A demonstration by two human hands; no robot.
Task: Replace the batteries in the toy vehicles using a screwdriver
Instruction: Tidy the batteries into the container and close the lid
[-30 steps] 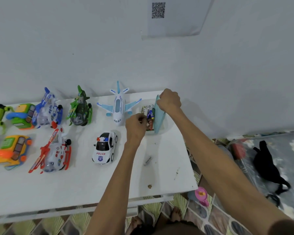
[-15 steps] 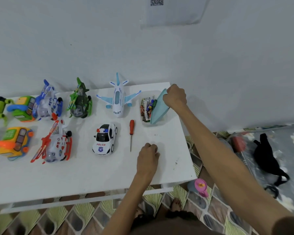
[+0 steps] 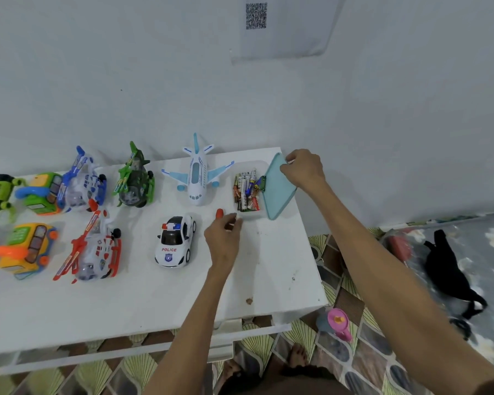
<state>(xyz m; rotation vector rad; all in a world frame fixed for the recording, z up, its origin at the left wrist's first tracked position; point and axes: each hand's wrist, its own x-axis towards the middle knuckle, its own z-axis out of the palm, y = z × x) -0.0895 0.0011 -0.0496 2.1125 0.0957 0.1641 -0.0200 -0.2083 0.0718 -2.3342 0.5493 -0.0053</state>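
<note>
The white rectangular table (image 3: 126, 303) holds plastic toy vehicles, with the white police car (image 3: 175, 242) just left of my left hand (image 3: 223, 238). At the far right, my right hand (image 3: 304, 169) pinches the teal plastic lid (image 3: 277, 192), tilted beside the loose batteries (image 3: 246, 189). My left fingers curl over the red-handled screwdriver (image 3: 219, 214); I cannot tell whether they grip it.

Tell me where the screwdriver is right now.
Head view, right half of the table: the screwdriver lies between the police car and the battery box, only its orange handle end showing past the left hand.
</note>
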